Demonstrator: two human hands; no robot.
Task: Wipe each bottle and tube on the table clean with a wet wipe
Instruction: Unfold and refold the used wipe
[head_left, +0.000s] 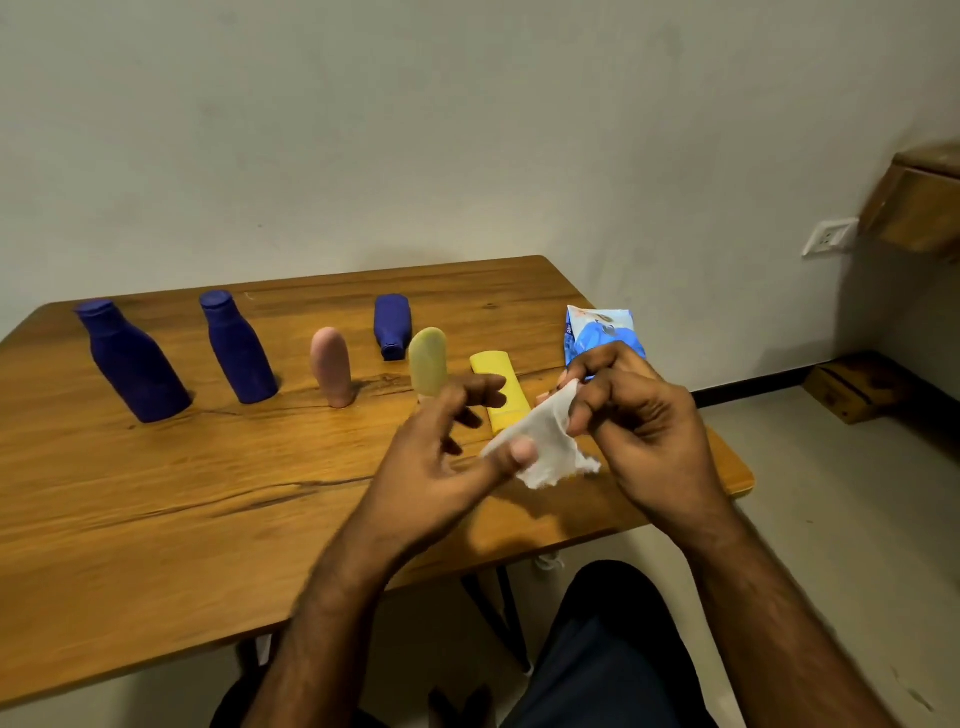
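Both hands hold one white wet wipe (545, 441) above the right part of the wooden counter (156, 493). The right hand (639, 415) has its grip closed on the upper edge of the wipe, pinching it with curled fingers. The left hand (441, 452) pinches the lower part of the wipe with the thumb; its other fingers are spread and loose.

Just behind the hands lie a yellow tube (498, 384) flat on the counter and a blue wipe packet (597, 332). A pale yellow tube (427, 361) and a pink tube (331, 366) stand upright. Behind them a small blue bottle (392, 325) lies down. Two tall blue bottles (132, 361) stand at the left, well apart from the hands.
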